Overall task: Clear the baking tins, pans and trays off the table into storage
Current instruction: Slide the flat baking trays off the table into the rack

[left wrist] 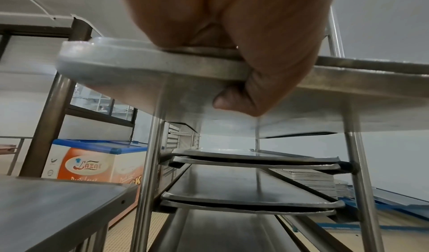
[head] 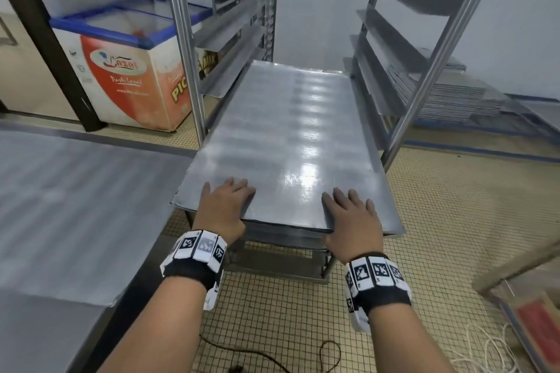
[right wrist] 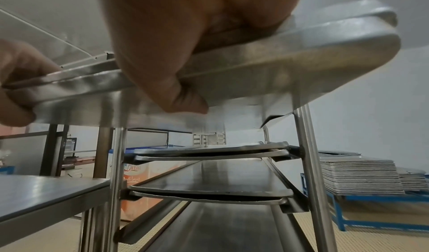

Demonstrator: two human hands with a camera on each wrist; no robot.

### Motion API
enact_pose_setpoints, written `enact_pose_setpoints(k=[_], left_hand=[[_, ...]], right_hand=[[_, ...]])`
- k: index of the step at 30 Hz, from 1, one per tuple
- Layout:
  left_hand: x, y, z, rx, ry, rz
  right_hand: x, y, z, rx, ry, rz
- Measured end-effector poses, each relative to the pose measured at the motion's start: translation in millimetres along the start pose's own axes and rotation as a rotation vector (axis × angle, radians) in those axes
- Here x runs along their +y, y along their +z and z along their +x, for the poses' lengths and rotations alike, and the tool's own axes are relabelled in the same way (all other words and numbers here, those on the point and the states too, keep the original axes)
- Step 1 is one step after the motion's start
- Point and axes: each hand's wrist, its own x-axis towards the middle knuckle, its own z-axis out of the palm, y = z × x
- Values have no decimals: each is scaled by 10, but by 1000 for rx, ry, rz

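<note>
Two stacked flat steel baking trays, partly slid into the tall steel rack, are clasped at their near edge by left hand and right hand; lower runners already hold trays.

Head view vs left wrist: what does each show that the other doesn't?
Head only: the trays' shiny top face, fingers of both hands spread flat on it, the right hand, empty rack runners above.
Left wrist only: the left thumb curled under the trays' front edge, and two lower rack levels already holding paired trays.
Both: left hand gripping the trays, rack posts, the freezer, the table.
</note>
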Motion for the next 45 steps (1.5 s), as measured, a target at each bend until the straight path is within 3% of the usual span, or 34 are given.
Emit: enact_pose_setpoints(k=[10,28,45], left_hand=[[-44,-32,584,-57,-14,-34],[-95,-46,1625,-27,-3,-18],[-147,96,2536,-76,-72,-66]], right_hand=[[97,51,567,21,16,-6],[251,-66,1531,29,49,0],[622,83,2437,32,-59,-54]])
